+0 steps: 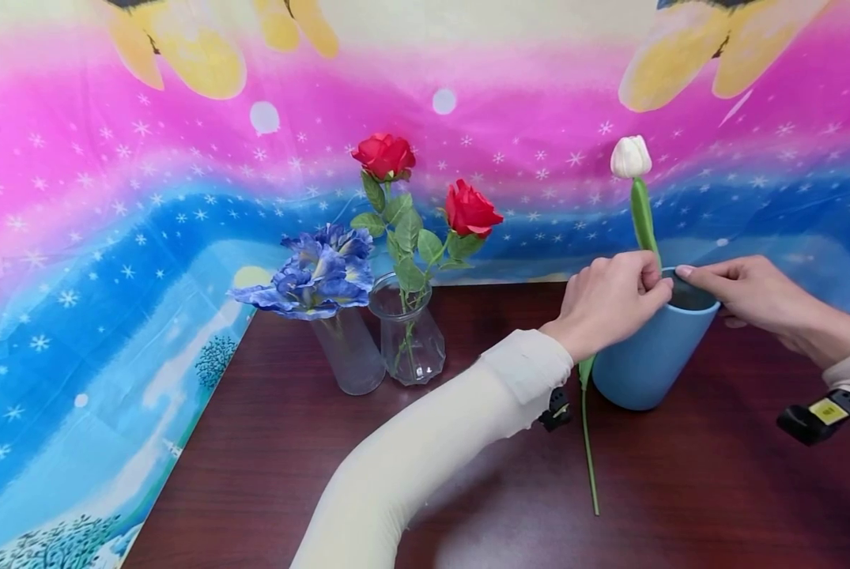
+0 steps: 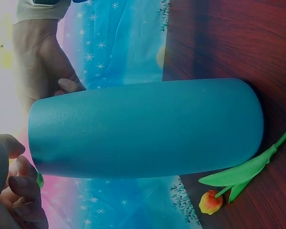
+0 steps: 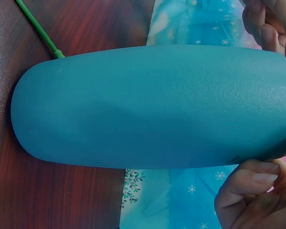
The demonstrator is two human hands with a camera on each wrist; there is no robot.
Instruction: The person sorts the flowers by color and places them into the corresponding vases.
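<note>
At the far right of the head view, a blue vase (image 1: 641, 356) stands on the table. My right hand (image 1: 773, 304) grips its rim, thumb on top and fingers outside. My left hand (image 1: 613, 296) is at the opposite side of the rim, fingertips pinched at the stem of a white tulip (image 1: 632, 156). Its bloom rises above that hand, and its lower stem is hidden. Beside the vase's base lies an orange-yellow tulip (image 2: 211, 202); only its green stem (image 1: 591, 458) and a bit of leaf show in the head view.
Left of the vase, a clear glass vase (image 1: 413, 348) holds two red roses (image 1: 473, 209). Next to it, a frosted glass vase (image 1: 349, 356) carries blue flowers (image 1: 325, 273). A patterned cloth (image 1: 111, 237) hangs behind and to the left of the dark wooden table (image 1: 254, 474).
</note>
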